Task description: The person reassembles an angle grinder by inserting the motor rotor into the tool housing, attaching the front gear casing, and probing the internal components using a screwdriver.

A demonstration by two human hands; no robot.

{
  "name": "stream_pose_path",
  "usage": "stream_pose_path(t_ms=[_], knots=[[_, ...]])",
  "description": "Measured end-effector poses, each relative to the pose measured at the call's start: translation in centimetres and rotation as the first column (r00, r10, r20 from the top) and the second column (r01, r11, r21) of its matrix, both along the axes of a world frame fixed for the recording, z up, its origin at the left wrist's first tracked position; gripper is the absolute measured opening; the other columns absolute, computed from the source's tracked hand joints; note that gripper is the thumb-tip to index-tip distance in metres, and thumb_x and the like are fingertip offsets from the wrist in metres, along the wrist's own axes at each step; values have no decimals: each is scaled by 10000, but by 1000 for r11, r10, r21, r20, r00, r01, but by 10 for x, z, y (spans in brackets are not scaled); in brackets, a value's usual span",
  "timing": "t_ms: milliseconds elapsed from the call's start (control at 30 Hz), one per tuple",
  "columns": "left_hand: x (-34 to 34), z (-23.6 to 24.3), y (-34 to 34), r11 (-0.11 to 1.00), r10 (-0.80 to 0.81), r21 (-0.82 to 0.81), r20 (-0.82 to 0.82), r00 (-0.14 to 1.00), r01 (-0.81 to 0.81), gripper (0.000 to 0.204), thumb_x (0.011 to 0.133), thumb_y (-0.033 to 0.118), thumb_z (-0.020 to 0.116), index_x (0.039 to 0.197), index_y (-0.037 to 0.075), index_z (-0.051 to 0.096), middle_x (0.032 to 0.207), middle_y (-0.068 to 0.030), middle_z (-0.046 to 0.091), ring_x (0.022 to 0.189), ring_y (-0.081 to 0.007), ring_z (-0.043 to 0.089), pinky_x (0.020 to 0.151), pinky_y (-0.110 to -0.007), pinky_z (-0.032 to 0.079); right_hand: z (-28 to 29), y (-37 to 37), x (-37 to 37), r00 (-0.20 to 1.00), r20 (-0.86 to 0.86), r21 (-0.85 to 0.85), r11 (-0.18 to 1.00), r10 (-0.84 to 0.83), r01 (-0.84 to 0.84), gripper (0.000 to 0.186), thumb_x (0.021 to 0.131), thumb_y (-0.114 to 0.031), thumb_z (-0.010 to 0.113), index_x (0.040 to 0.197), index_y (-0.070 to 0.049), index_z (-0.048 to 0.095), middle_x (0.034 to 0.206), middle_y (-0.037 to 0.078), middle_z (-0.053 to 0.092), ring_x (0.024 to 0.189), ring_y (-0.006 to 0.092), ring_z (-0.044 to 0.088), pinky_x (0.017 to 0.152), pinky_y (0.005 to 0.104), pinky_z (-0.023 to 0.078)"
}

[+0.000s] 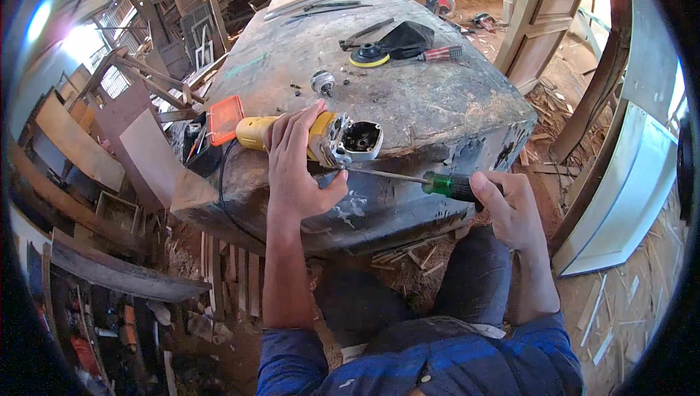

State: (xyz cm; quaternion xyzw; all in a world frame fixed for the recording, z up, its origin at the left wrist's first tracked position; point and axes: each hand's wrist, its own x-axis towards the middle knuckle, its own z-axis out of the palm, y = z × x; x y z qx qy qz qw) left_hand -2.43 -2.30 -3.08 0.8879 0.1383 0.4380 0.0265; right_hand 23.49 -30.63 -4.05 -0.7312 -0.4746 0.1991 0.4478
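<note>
- Head view: the grinder (321, 137) lies by the near edge of the desk (452, 104), its gear head (357, 141) open, the dark inside showing.
- Done, by the look: gear head uncovered; a gear piece (321, 82) and small dark bits (295, 92) lie just beyond the grinder, a pad (370, 55) farther off.
- Left, as a judgement: the work at the gear head seems unfinished and the loose parts unfitted. The screwdriver (452, 185) tip is at its near side; touching or not, I cannot tell.
- Left hand (295, 177): fingers stretched over the grinder, thumb apart on the near side, holding it.
- Right hand (514, 214): fingers wrapped round the screwdriver handle, out past the desk edge.
- Room: open to the right of the gear head; the orange lid (224, 120) and cable (221, 181) crowd the left.
</note>
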Motion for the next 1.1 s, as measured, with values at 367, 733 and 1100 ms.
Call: stream_pose_path(t_ms=[367, 733, 1100], knots=[[-1, -1, 1, 999, -9, -32, 9, 1000, 9, 1070, 616, 255, 854, 1628, 50, 576, 1511, -171, 702, 1384, -420, 611, 1271, -544, 373, 9, 3, -13, 979, 203, 231, 971, 18, -66, 510, 1085, -493, 783, 1225, -7, 717, 860, 93, 745, 806, 248, 769, 818, 404, 599], [-3, -4, 3, 1000, -15, -20, 22, 1000, 16, 1064, 629, 252, 841, 1629, 20, 562, 1494, -206, 706, 1374, -433, 603, 1275, -542, 355, 0, 13, -21, 970, 237, 426, 904, -61, -47, 506, 1062, -501, 806, 1198, -21, 719, 903, 83, 745, 782, 221, 717, 753, 413, 567], [-1, -4, 3, 1000, -22, -8, 27, 999, 22, 1080, 615, 267, 848, 1631, 38, 564, 1518, -171, 709, 1393, -425, 599, 1278, -544, 355, 0, 6, -11, 991, 117, 138, 987, 65, -81, 447, 1053, -441, 842, 1153, -16, 747, 900, 103, 753, 778, 244, 729, 773, 403, 574]])
